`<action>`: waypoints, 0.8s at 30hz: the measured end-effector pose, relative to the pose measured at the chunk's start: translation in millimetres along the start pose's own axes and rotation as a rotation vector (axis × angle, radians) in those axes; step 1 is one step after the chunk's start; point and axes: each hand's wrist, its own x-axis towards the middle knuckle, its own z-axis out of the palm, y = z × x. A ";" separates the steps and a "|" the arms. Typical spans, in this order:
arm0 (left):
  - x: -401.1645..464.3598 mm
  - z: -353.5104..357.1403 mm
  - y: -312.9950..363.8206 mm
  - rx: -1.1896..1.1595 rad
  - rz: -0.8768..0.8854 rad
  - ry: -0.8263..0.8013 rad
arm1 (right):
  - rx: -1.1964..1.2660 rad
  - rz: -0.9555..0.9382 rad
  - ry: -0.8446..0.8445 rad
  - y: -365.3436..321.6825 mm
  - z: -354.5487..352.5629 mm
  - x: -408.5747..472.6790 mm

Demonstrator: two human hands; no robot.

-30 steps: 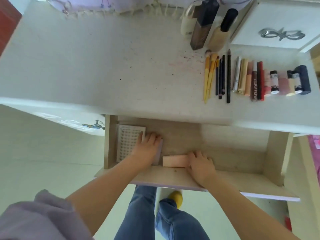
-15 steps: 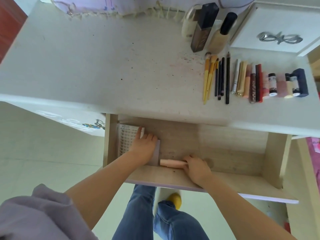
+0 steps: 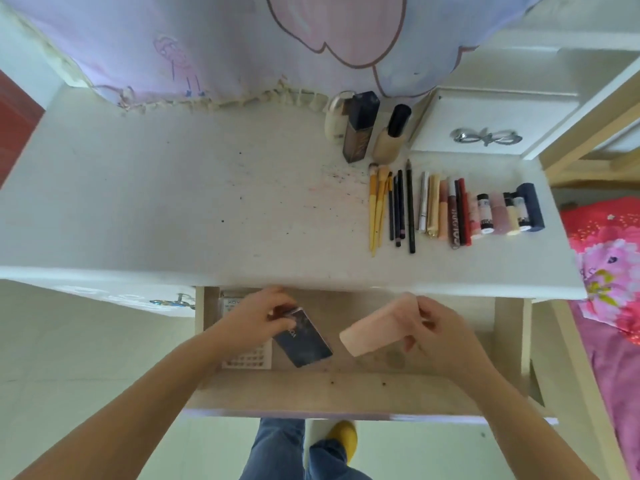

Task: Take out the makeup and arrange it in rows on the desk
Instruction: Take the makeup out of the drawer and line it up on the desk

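I see a white tabletop [image 3: 173,202] speckled with dark dots, yellow-handled brushes [image 3: 375,209], black pencils [image 3: 401,206], a navy tube [image 3: 531,211], a peach-pink case [image 3: 375,325], a dark palette [image 3: 304,341] and lilac cloth [image 3: 207,43] with pink outlines.

Head cam, steep down (close) over desk [image 3: 173,202]

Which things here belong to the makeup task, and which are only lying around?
Belong to the task:
- dark rectangular palette, held by the left hand
- pale pink rectangular case, held by the right hand
- row of brushes, pencils and tubes on the white desk
- open wooden drawer

Only lying around:
- lilac printed cloth
- small white drawer box with silver handle
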 end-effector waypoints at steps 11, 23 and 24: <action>87.6 -89.2 39.4 -0.788 -0.286 0.408 | 0.714 0.143 0.337 -106.2 -19.6 113.3; 119.7 -48.7 35.8 0.141 -0.254 0.628 | 0.204 0.187 0.182 -112.5 5.1 216.2; 120.1 -47.8 34.0 0.140 -0.250 0.633 | 0.145 0.175 0.194 -111.1 6.8 217.8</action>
